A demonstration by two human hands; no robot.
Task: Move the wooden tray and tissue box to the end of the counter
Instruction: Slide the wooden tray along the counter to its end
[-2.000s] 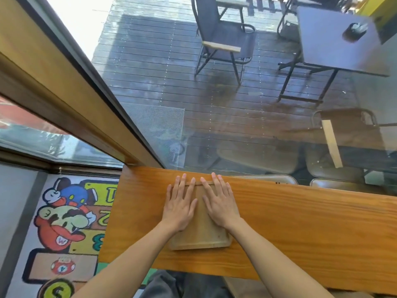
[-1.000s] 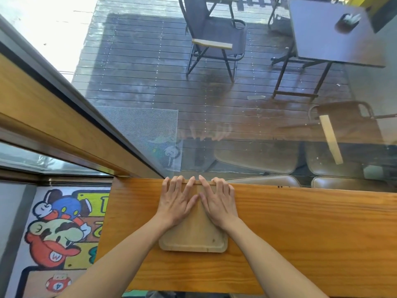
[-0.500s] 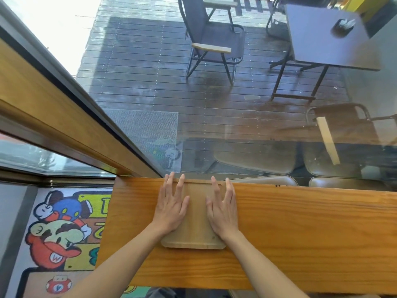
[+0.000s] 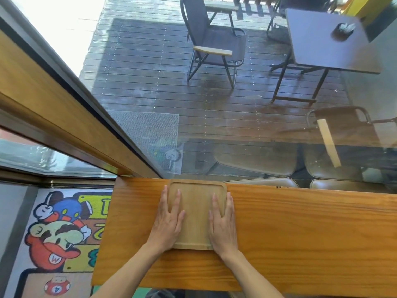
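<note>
A pale wooden tray (image 4: 196, 208) with a raised rim lies flat on the orange-brown wooden counter (image 4: 300, 229), close to the counter's left end and against its far edge by the window. My left hand (image 4: 169, 220) lies flat on the tray's left side with fingers stretched out. My right hand (image 4: 222, 222) lies flat on its right side, fingers extended over the rim. Neither hand grips anything. The tissue box is out of view.
The counter ends at the left (image 4: 105, 233), above a floor mat with cartoon figures (image 4: 58, 233). A glass window (image 4: 214, 125) runs along the far edge, with a wooden frame (image 4: 53, 117) at left. Outside stand a folding chair (image 4: 212, 39) and a dark table (image 4: 328, 39).
Both hands slid apart from the tray's far middle to its left and right sides. The tray shifted a little toward the window edge and now shows its bare middle.
</note>
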